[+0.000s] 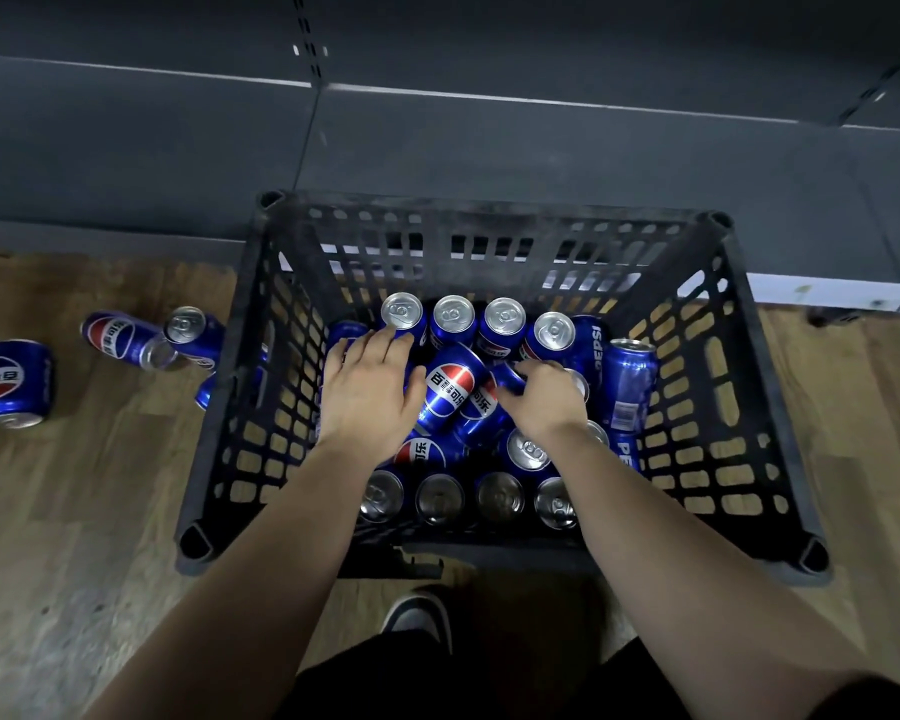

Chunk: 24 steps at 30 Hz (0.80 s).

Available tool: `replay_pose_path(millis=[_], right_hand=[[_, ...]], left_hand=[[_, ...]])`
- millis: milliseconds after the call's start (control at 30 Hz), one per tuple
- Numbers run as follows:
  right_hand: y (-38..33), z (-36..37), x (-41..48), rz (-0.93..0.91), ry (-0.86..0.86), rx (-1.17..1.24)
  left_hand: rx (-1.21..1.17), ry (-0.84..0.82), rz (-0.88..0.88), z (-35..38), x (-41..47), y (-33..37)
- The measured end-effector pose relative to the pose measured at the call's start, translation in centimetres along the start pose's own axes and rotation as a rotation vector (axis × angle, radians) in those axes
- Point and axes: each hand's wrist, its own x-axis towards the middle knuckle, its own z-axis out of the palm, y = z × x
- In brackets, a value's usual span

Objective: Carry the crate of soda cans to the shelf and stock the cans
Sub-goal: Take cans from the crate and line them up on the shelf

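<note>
A black slatted plastic crate [759, 387] stands on the wooden floor in front of a dark shelf [489, 148]. Several blue soda cans fill it, some upright, some lying on their sides. Both my hands reach down into it. My left hand [367, 392] lies with relaxed, spread fingers over cans at the left side, its fingertips by an upright can [401, 311]. My right hand [549, 400] curls its fingers round a lying can [507, 379] near the middle. Between the hands lies a tilted can [450, 392] showing its red, white and blue logo.
Three loose cans lie on the floor left of the crate: one [14, 381] far left, one [120, 337] on its side, one [196, 335] close to the crate wall. The shelf's bare lower board runs across the top. My shoe [419, 618] is below the crate.
</note>
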Motion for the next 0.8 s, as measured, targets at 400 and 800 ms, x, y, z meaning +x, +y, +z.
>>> replay_pose_path(millis=[400, 800], right_hand=[[-0.1, -0.5, 1.2, 0.038, -0.141, -0.044], [-0.4, -1.4, 0.7, 0.089, -0.142, 0.029]], left_hand=[[-0.003, -0.022, 0.018, -0.3, -0.1, 0.5], [-0.009, -0.052, -0.005, -0.4, -0.3, 0.6]])
